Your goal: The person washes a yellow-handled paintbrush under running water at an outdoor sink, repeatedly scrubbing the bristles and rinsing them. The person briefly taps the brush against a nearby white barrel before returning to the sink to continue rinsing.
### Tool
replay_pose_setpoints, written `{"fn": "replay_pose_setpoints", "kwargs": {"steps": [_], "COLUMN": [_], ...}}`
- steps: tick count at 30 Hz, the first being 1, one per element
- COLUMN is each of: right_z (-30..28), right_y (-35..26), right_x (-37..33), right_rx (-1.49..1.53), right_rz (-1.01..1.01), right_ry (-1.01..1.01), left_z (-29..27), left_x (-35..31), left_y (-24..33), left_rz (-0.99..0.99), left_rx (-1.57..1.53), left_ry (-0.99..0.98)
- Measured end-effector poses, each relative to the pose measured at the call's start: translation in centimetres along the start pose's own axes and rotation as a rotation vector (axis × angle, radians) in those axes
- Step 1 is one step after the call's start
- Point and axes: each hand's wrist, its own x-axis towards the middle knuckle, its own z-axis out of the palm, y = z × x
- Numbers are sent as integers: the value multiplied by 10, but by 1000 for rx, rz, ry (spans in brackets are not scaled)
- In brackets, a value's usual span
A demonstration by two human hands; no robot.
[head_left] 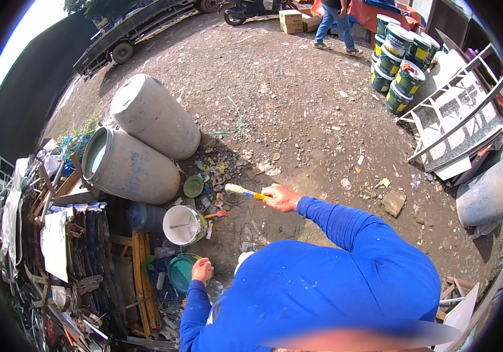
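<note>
My right hand (282, 198) is closed around the handle of a paintbrush (251, 193), held out over the ground. The brush has pale bristles and a yellow and blue handle, and points to the left. Lower down, my left hand (202, 270) has its fingers curled at the rim of a teal-green bucket (182, 272). Just beyond that bucket stands a white bucket (184, 225), streaked inside. An orange-red tool (218, 214) lies against its right side. Past it sits a round green basin (193, 186).
Two big grey drums (131, 170) stand at the left, above a heap of scrap and wood (81, 246). Stacked dark green pails (401, 61) stand far right, near a white ladder (457, 94). Another person (335, 26) is at the back. A stone (394, 204) lies on the dirt.
</note>
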Motion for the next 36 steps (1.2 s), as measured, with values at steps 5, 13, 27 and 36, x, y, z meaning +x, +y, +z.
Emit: {"fn": "replay_pose_setpoints", "kwargs": {"steps": [5, 13, 27, 36], "right_z": [-55, -93, -155, -337], "right_y": [68, 232, 462, 506], "right_x": [33, -40, 105, 629], "right_rx": [-176, -931, -460, -36], "right_rz": [430, 620, 1154, 720], "right_ry": [-2, -468, -188, 130], "left_z": [-37, -71, 61, 60], "left_x": [86, 222, 468, 628], "left_y": [-17, 118, 508, 724], "left_rz": [-165, -154, -336, 302], "left_rx": [85, -145, 30, 386], "left_ry": [-39, 36, -699, -147]}}
